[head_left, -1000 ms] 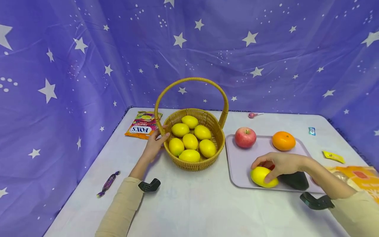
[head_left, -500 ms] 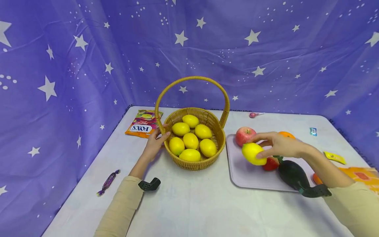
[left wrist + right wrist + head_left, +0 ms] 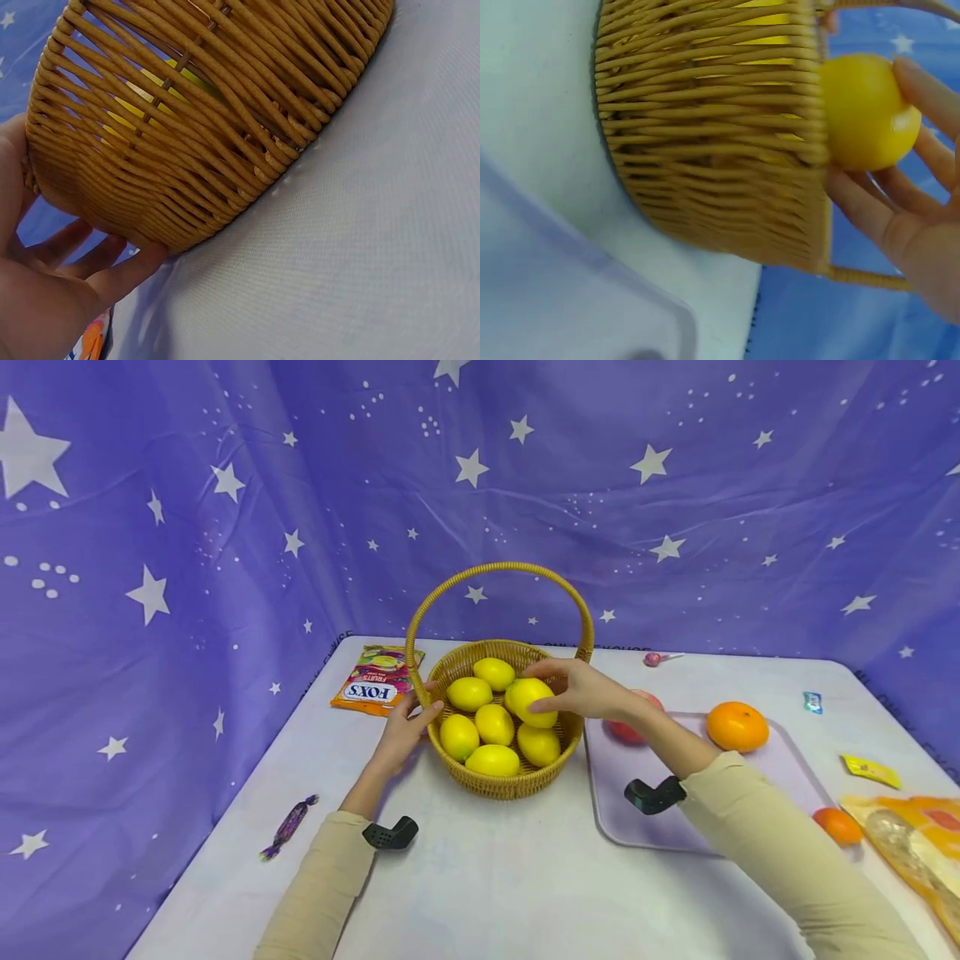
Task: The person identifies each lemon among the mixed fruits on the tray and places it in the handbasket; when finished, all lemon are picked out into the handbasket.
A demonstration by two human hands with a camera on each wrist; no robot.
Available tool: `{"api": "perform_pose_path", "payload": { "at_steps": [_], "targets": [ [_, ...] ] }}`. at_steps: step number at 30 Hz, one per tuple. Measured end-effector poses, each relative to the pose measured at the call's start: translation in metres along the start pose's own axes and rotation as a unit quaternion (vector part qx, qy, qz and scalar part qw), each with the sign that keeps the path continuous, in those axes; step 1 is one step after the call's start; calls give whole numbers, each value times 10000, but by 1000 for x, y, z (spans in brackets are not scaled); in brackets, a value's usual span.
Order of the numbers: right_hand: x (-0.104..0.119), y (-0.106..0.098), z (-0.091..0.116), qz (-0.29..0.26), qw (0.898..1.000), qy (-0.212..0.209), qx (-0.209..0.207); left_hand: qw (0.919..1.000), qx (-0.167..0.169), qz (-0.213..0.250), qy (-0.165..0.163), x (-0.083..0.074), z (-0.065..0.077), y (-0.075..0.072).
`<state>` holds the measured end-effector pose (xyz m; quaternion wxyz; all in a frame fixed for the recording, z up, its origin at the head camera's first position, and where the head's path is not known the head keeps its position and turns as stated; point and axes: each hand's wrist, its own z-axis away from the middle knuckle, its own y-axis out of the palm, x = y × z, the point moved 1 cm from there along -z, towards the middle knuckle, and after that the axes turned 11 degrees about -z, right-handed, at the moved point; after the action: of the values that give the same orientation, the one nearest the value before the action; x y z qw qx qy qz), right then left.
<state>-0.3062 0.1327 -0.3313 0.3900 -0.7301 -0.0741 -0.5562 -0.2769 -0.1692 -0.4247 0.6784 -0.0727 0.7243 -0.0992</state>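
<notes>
A woven wicker basket with a tall arched handle stands mid-table, holding several yellow lemons. My left hand grips its left side, the thumb at the rim; in the left wrist view the fingers of that hand lie against the outer wall. Over the basket's right part, my right hand pinches another lemon between thumb and fingers. The right wrist view has this lemon just above the rim, its lower part hidden behind the wicker; whether it touches the lemons below, I cannot tell.
Right of the basket lies a pale purple tray with an apple and an orange, partly behind my right arm. Candy packets and small sweets are scattered about. Purple star-patterned cloth encloses the table.
My right hand has lifted a lemon off the tray and carried it left to above the basket. My left hand has stayed on the basket. The head view has shifted slightly.
</notes>
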Motion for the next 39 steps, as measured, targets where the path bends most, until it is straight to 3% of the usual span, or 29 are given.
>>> {"api": "perform_pose_path", "payload": {
  "at_steps": [9, 24, 33, 39],
  "targets": [
    [-20, 14, -32, 322, 9986, 409, -113, 10000, 31, -24, -9, 0, -1, -1],
    [-13, 13, -29, 1310, 9886, 679, 306, 10000, -22, -84, -40, -1, 0, 0],
    [-13, 8, -21, 974, 9944, 379, 143, 9999, 8, -44, -106, 3, 0, 0],
    [-15, 6, -19, 697, 9960, 503, 246, 9999, -24, -96, -105, 1, -1, 0]
  ]
}}
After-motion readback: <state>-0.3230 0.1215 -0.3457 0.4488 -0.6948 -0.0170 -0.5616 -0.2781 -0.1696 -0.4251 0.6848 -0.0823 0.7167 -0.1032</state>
